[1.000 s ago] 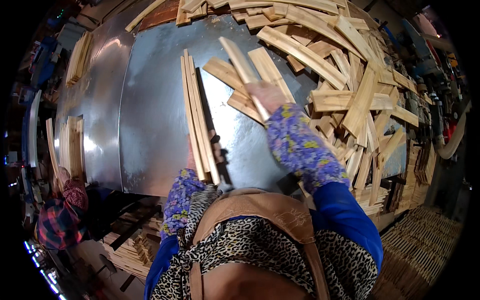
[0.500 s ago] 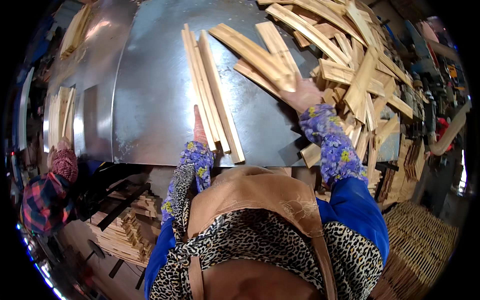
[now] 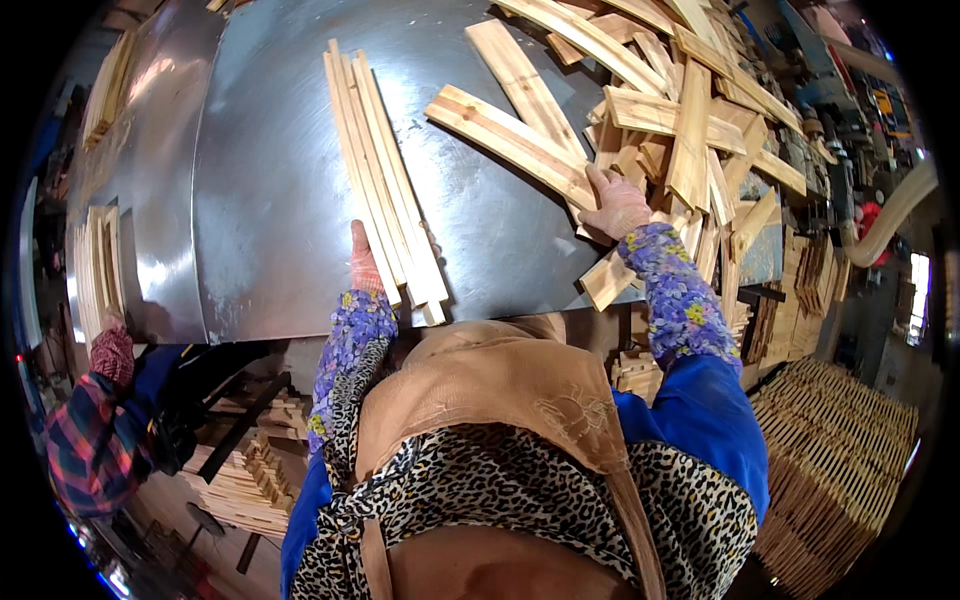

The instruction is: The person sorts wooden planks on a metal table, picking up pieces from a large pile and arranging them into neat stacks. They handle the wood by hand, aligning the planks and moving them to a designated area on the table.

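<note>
Several long, narrow wooden slats stand on edge side by side on the metal tabletop. My left hand lies along their left side near the close end, its visible fingers straight; the rest is hidden by the slats. To the right, my right hand has its fingers spread at the near end of a flat wooden board. Another board lies behind that one at an angle. Just beyond my right hand begins a loose heap of wooden boards.
The metal table has its near edge against my apron. A co-worker's hand touches another slat stack at far left. Stacked wood sits below on the left, and a big slatted stack on the right.
The board that lay uppermost under my right hand has left that spot. The slats by my left hand now sit closer together and look like a thicker row. The view has shifted slightly.
</note>
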Demonstrator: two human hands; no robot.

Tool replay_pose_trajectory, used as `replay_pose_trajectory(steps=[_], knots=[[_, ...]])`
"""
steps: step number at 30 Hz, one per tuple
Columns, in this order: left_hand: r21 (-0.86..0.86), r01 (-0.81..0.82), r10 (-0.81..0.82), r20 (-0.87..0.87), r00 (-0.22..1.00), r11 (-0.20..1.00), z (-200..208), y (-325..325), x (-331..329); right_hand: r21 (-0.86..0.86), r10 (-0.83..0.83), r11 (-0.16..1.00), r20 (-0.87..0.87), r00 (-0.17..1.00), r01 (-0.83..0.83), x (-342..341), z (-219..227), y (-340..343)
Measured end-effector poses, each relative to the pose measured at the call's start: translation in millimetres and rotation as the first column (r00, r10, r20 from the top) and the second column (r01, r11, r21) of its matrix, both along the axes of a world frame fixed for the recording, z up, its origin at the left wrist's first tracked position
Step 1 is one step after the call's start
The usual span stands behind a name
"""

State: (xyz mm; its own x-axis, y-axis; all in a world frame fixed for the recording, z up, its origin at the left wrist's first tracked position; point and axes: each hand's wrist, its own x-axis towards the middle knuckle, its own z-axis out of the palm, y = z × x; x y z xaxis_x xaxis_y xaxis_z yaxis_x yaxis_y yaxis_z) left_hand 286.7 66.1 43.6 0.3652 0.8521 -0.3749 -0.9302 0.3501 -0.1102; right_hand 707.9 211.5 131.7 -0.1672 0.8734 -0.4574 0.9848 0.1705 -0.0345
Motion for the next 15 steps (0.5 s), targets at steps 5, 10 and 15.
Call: replay_pose_trajectory(steps=[5,10,15], knots=[[-0.023,-0.011,0.009,-0.094,0.996,1.0,27.0,11.2,18.5,-0.217,-0.124,0.975,-0.373,0.919,0.043,-95.5,21.5,-7.0],[-0.141,-0.174,0.184,0.063,0.981,0.975,-24.8,3.2,23.9,-0.437,-0.276,0.899,-0.617,0.737,-0.028,-202.6,-8.1,-25.4],[0.003,-0.118,0.118,0.02,0.993,0.993,-12.6,-13.8,9.3,0.2,0.001,0.98,0.023,1.0,-0.005,-103.3,-33.4,51.0]])
